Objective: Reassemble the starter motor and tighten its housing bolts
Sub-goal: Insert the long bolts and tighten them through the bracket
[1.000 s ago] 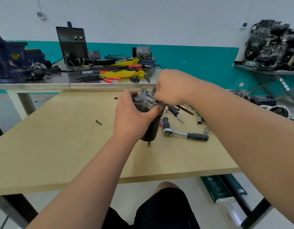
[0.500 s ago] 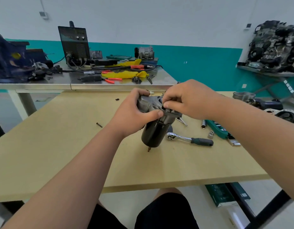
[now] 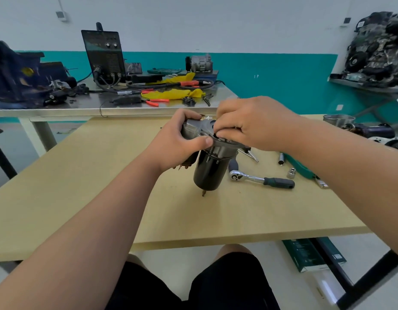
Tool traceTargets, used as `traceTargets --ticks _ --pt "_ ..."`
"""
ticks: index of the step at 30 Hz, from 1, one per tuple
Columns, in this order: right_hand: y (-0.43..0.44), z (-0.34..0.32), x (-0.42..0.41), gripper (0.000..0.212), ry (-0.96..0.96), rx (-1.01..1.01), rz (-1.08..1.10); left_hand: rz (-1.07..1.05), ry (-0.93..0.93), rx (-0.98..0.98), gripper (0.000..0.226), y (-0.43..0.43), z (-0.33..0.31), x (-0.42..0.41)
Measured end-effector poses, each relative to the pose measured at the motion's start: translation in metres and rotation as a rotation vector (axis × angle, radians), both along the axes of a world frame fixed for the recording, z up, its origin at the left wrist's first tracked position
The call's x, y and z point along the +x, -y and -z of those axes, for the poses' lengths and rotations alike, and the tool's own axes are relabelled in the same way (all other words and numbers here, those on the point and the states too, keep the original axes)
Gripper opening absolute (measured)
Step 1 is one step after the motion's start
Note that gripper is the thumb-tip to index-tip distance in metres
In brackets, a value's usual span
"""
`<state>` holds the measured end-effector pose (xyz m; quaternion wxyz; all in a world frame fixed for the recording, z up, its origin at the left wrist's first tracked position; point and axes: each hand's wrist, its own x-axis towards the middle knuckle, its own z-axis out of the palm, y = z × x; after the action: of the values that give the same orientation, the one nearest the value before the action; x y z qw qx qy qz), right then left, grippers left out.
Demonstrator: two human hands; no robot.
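Note:
The starter motor (image 3: 210, 168) stands upright on the wooden table (image 3: 81, 186): a black cylindrical body below, a grey metal housing on top, a thin bolt end poking out at its base. My left hand (image 3: 178, 142) grips the grey solenoid side of the housing, thumb across the flange. My right hand (image 3: 249, 123) rests over the top of the housing, fingertips pinched on a small part there that the fingers hide. A ratchet wrench (image 3: 260, 180) lies on the table just right of the motor.
A loose socket (image 3: 291, 173), a socket extension (image 3: 281, 158) and a green tool case (image 3: 302, 168) lie right of the ratchet. More motor parts (image 3: 359, 128) sit at the far right edge. A steel bench (image 3: 104, 106) with a welder, pliers and yellow cloth stands behind.
The motor has come slightly closer and more upright. My right hand has lowered from the motor's far top onto the housing flange; my left hand keeps its grip.

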<state>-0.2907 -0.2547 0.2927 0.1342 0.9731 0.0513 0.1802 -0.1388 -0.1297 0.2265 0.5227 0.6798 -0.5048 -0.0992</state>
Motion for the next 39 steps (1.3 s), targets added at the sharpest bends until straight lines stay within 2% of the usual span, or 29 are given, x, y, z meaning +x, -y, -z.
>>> traceTargets --ticks 5,9,17,21,28,34,39 --pt "-0.005 -0.007 0.008 0.032 -0.044 -0.133 0.012 0.034 -0.007 -0.004 0.053 0.001 0.002 0.007" --pt "-0.009 -0.006 0.004 0.034 -0.109 -0.030 0.087 0.010 -0.018 -0.050 0.053 0.002 0.007 0.012" --pt "-0.014 -0.011 0.015 0.025 -0.072 0.149 0.113 -0.016 -0.076 -0.082 0.053 -0.006 0.010 0.014" --pt "-0.016 -0.020 0.020 0.025 -0.140 0.041 0.130 -0.012 -0.106 -0.087 0.054 -0.007 0.011 0.013" --pt "-0.023 -0.019 0.025 0.025 -0.128 0.005 0.197 -0.054 -0.068 -0.116 0.046 -0.011 0.017 0.010" --pt "-0.030 -0.017 0.031 0.028 -0.160 -0.091 0.227 -0.079 -0.058 -0.106 0.057 -0.018 0.017 0.007" --pt "-0.028 -0.021 0.039 0.026 -0.191 -0.138 0.209 -0.097 -0.067 -0.123 0.053 -0.017 0.019 0.005"
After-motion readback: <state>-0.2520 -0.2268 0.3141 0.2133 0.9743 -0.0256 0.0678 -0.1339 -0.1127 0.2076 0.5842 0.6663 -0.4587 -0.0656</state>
